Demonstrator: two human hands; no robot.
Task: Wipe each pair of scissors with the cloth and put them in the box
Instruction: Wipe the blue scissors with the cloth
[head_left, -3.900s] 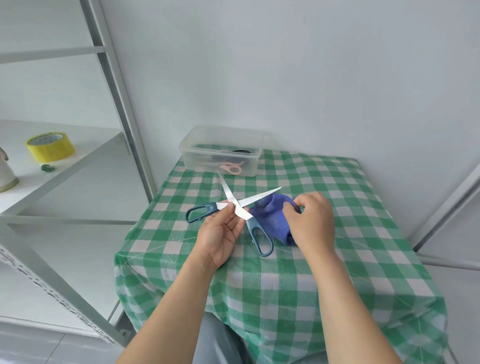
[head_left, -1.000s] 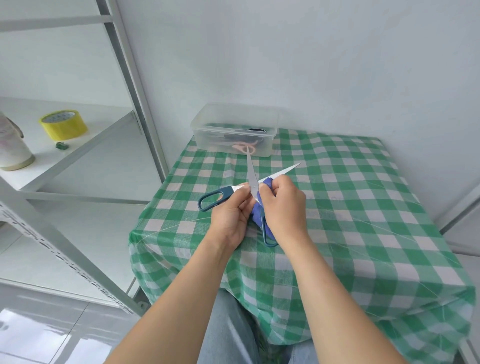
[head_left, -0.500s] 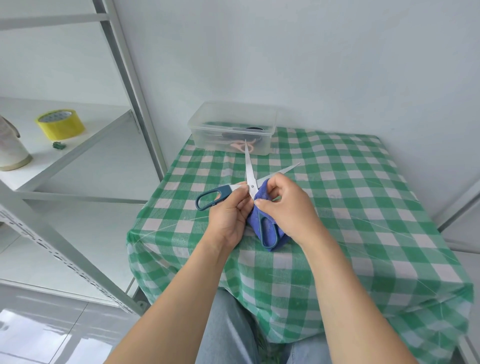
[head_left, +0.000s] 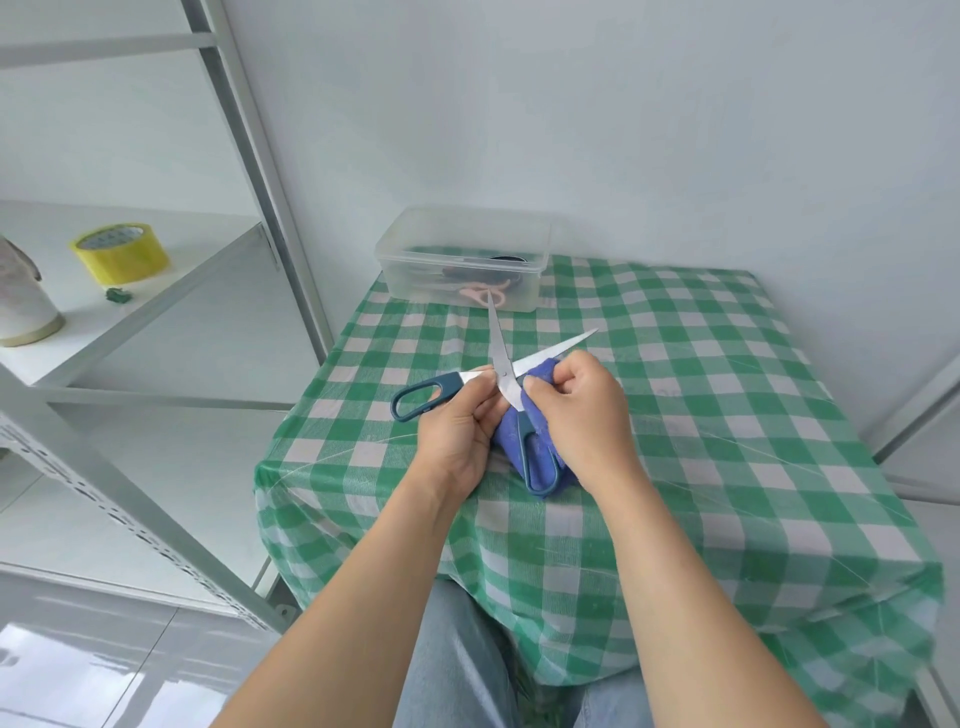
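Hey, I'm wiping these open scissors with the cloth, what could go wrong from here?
The scissors are spread wide, and your right hand pinches the cloth right at the blades' crossing; a slip could nick a finger. Your left hand pinches only near the pivot, so the blades might swing or close on your fingers. Carried open to the box, a tip could jab.

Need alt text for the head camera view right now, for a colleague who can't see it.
A person's left hand holds open teal-handled scissors near the pivot over a green checked tablecloth, while the right hand grips a blue cloth against one blade. A clear box holding other scissors sits at the table's far edge.
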